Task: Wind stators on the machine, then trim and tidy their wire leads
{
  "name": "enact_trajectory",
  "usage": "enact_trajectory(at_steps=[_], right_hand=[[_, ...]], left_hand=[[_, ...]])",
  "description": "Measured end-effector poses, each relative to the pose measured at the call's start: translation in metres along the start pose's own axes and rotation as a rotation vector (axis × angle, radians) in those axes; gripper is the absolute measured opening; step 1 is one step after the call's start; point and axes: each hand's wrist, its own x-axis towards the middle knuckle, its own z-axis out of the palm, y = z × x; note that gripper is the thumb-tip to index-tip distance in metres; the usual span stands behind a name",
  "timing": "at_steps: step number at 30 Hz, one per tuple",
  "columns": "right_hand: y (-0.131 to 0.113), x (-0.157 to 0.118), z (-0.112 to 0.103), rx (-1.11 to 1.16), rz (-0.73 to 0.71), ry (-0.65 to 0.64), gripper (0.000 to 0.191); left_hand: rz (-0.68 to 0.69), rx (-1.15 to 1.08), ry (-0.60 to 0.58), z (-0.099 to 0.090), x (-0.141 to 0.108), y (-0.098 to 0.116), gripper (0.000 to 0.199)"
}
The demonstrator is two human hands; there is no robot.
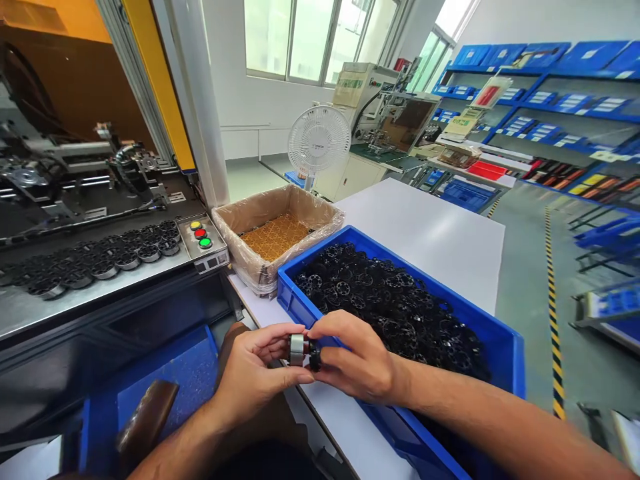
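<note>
A silver ring (297,350) is up in the air in front of the blue bin (295,293). The grip of the left hand (255,363) is nearly closed, with thumb and fingers around the ring. The right hand (357,360) has its grip pinched on a small black piece (315,355) right beside it. Lots of black wheels (390,300) lie in the bin on the white desk (435,230). Farther back are a brown box (245,267) and a fan (320,141).

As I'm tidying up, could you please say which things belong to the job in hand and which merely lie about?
Likely job: left hand, right hand, silver ring, black piece, blue bin, ringed parts.
Likely just around: fan, blue shelves.
</note>
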Motion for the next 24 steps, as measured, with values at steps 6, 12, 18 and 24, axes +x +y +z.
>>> enact_trajectory(at_steps=[6, 12, 18, 24], right_hand=[[0.0026, -0.0033, 0.0015, -0.004, 0.013, 0.029, 0.013], [0.0021, 0.0007, -0.0008, 0.043, 0.040, 0.021, 0.020], [0.0023, 0.0020, -0.0024, 0.004, -0.005, 0.017, 0.025], [0.0012, 0.0016, -0.0023, -0.002, 0.007, 0.015, 0.027]], left_hand=[[0.044, 0.020, -0.019, 0.0070, -0.0013, -0.0026, 0.044], [0.104, 0.008, 0.005, 0.0070, -0.0056, 0.0042, 0.045], [0.090, -0.022, -0.003, 0.0048, -0.0064, 0.0048, 0.047], [0.080, -0.027, -0.026, 0.0031, -0.0054, 0.0035, 0.045]])
